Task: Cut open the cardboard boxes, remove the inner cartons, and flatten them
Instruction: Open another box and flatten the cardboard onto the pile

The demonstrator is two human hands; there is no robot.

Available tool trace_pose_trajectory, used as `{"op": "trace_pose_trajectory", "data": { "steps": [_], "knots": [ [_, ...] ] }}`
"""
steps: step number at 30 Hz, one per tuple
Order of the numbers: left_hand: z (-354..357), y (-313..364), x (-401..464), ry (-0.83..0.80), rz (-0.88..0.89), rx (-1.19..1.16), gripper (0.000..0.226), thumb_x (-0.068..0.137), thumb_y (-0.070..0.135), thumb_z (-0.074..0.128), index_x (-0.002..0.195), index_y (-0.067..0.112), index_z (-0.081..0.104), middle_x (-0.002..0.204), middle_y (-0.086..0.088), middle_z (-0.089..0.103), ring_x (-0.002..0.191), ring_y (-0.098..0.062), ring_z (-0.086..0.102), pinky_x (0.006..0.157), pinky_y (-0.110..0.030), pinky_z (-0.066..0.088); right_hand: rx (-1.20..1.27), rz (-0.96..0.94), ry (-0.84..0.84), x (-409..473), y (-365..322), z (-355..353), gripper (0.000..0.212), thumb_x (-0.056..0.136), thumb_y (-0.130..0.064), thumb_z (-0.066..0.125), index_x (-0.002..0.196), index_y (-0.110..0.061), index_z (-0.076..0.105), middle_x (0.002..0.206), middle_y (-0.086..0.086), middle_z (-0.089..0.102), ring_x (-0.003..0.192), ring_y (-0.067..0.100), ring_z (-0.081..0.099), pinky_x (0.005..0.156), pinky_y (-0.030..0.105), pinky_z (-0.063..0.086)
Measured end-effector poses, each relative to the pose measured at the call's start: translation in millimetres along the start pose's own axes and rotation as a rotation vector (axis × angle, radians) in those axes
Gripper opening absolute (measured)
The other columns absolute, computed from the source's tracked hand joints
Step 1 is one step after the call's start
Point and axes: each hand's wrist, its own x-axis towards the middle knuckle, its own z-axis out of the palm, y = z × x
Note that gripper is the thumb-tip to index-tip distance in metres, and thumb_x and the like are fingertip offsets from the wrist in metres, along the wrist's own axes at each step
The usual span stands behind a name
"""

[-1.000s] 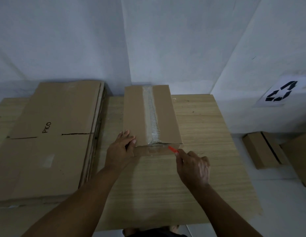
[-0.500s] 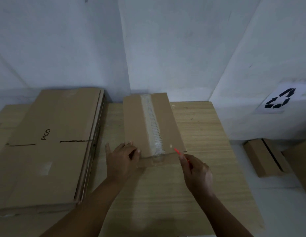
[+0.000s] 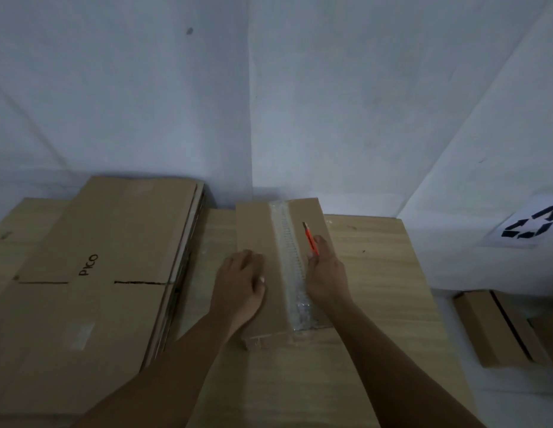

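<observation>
Cardboard fills our head view: the sealed box [image 3: 281, 267] lies lengthwise on the wooden table [image 3: 392, 304], just right of the flattened cartons [image 3: 93, 273]. Our left hand [image 3: 241, 279] presses flat, fingers relaxed, on the box's left flap. Our right hand [image 3: 326, 273] grips the orange utility knife [image 3: 309, 239], blade hovering right of the tape seam [image 3: 289, 261]. We'd judge it wise to run shallow along the seam, pulling clear of the bracing fingers.

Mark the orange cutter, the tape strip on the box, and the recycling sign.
orange cutter [image 3: 310, 240], head view, on its orange handle.
tape strip [image 3: 288, 257], head view, mid-length along the box top.
recycling sign [image 3: 529, 227], head view, on its black arrows.
</observation>
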Motion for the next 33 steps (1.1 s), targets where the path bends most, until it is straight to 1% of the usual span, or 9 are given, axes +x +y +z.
{"op": "trace_pose_trajectory", "data": {
  "steps": [2, 3, 5, 10, 12, 15, 24, 28, 33],
  "knots": [
    [10.8, 2.8, 2.1, -0.097, 0.042, -0.001, 0.055, 0.09, 0.028, 0.033, 0.138, 0.012, 0.056, 0.149, -0.014, 0.047, 0.141, -0.037, 0.037, 0.115, -0.055, 0.032, -0.055, 0.019, -0.03, 21.5, -11.4, 4.1, 0.049, 0.105, -0.018, 0.037, 0.154, -0.018, 0.031, 0.129, 0.014, 0.06, 0.11, 0.034, 0.06, 0.086, 0.04, 0.05],
    [15.9, 3.4, 0.8, -0.136, 0.037, 0.002, 0.061, 0.091, 0.03, 0.026, 0.144, 0.012, 0.05, 0.156, -0.012, 0.039, 0.148, -0.036, 0.027, 0.119, -0.054, 0.02, -0.09, 0.028, -0.031, 31.6, -15.7, 6.5, 0.051, 0.103, -0.017, 0.036, 0.154, -0.018, 0.031, 0.13, 0.015, 0.06, 0.111, 0.036, 0.06, 0.088, 0.043, 0.051],
    [23.3, 2.1, -1.7, -0.127, 0.037, 0.016, 0.061, 0.092, 0.029, 0.025, 0.147, 0.014, 0.047, 0.159, -0.009, 0.034, 0.151, -0.033, 0.021, 0.119, -0.049, 0.013, -0.178, 0.019, -0.023, 50.6, -21.7, 12.6, 0.051, 0.102, -0.019, 0.034, 0.152, -0.022, 0.034, 0.127, 0.014, 0.063, 0.109, 0.037, 0.062, 0.088, 0.044, 0.052],
    [27.3, -0.2, -0.4, -0.094, 0.04, -0.031, 0.057, 0.095, 0.026, 0.029, 0.148, 0.017, 0.046, 0.16, -0.003, 0.031, 0.152, -0.026, 0.015, 0.124, -0.041, 0.012, -0.31, -0.023, -0.059, 90.9, -28.6, 32.6, 0.05, 0.101, -0.022, 0.035, 0.149, -0.033, 0.038, 0.116, 0.01, 0.068, 0.103, 0.034, 0.065, 0.083, 0.04, 0.051],
    [28.7, -0.3, -0.4, -0.099, 0.029, -0.041, 0.056, 0.096, 0.027, 0.029, 0.148, 0.018, 0.046, 0.161, -0.002, 0.03, 0.153, -0.024, 0.012, 0.124, -0.043, 0.016, -0.321, -0.014, -0.069, 102.5, -31.0, 41.3, 0.049, 0.101, -0.022, 0.035, 0.149, -0.033, 0.04, 0.117, 0.009, 0.068, 0.104, 0.032, 0.065, 0.084, 0.04, 0.052],
    [29.7, -1.3, -0.9, -0.102, 0.019, -0.059, 0.055, 0.097, 0.028, 0.028, 0.15, 0.019, 0.043, 0.162, 0.0, 0.026, 0.154, -0.021, 0.007, 0.125, -0.041, 0.013, -0.337, -0.001, -0.075, 112.8, -32.6, 51.6, 0.047, 0.102, -0.021, 0.034, 0.147, -0.03, 0.043, 0.12, 0.01, 0.068, 0.106, 0.031, 0.065, 0.086, 0.041, 0.052],
    [29.4, -1.6, -0.5, -0.105, 0.013, -0.1, 0.055, 0.097, 0.026, 0.029, 0.149, 0.019, 0.044, 0.162, 0.002, 0.024, 0.154, -0.019, 0.005, 0.123, -0.044, 0.016, -0.423, -0.006, -0.105, 111.9, -36.9, 62.4, 0.057, 0.1, -0.013, 0.032, 0.156, -0.022, 0.027, 0.129, 0.015, 0.059, 0.117, 0.036, 0.058, 0.094, 0.044, 0.046],
    [29.5, -2.3, -0.1, -0.104, 0.012, -0.098, 0.054, 0.096, 0.025, 0.031, 0.148, 0.018, 0.045, 0.161, 0.0, 0.029, 0.154, -0.02, 0.008, 0.122, -0.047, 0.021, -0.444, 0.017, -0.119, 118.6, -41.2, 64.3, 0.049, 0.104, -0.017, 0.023, 0.152, -0.018, 0.035, 0.129, 0.015, 0.06, 0.116, 0.036, 0.058, 0.093, 0.044, 0.047],
    [29.0, -0.3, 0.4, -0.118, -0.024, -0.068, 0.055, 0.097, 0.028, 0.028, 0.148, 0.02, 0.047, 0.161, 0.001, 0.029, 0.154, -0.017, 0.005, 0.123, -0.045, 0.019, -0.484, 0.025, -0.197, 116.2, -49.4, 54.9, 0.05, 0.099, -0.014, 0.033, 0.146, -0.021, 0.046, 0.124, 0.014, 0.064, 0.113, 0.035, 0.062, 0.086, 0.04, 0.048]
  ]
}}
